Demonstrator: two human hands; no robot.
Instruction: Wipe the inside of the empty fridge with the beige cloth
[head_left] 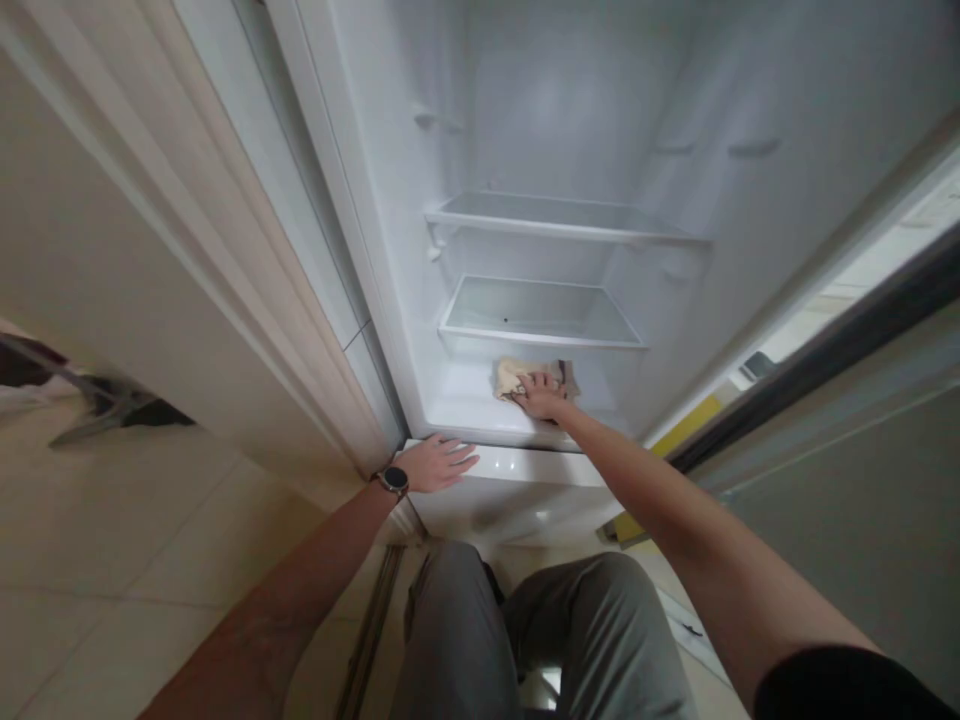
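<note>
Pale floor tiles (112, 560) fill the lower left, and closest to the camera are the person's bent knees in grey trousers (570, 620), set before an open, lit fridge. Beside them the left hand (435, 463), with a dark watch (393, 481) on its wrist, lies palm down on the top edge of the white lower compartment front (525, 490). Its fingers are straight, slightly fanned and pointing right, and they grip nothing. Just beyond, the right arm reaches over that edge into the fridge, where the right hand (540, 397) presses flat on a beige cloth (514, 375). The fingers are laid loosely apart on top of the cloth rather than closed around it. This cloth sits on the white fridge floor (465, 405), below the lower glass shelf (536, 315), and shows mostly to the left of and behind the hand. Higher and farther back hangs an upper glass shelf (555, 215) against the bare white rear wall. A tall cream panel (97, 260) flanks the fridge on the left. On the right stands the grey fridge door (862, 450), with a yellow object (679, 440) showing at its foot.
</note>
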